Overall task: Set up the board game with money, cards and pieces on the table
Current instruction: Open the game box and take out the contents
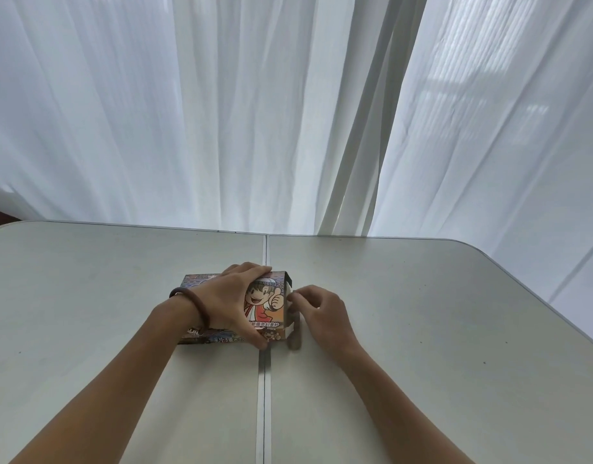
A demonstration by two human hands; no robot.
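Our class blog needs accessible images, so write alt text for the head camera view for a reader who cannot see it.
A person's left hand grips a colourful cartoon-printed game box on a white table, while the right hand pinches the flap at the box's right end. A dark bracelet circles the left wrist; white curtains hang behind.

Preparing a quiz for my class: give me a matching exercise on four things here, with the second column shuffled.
1. left hand
2. right hand
3. bracelet
4. curtain

a. hangs behind the table
b. grips the box from above
c. pinches the flap at the box's end
d. dark brown

Pairs: 1-b, 2-c, 3-d, 4-a.
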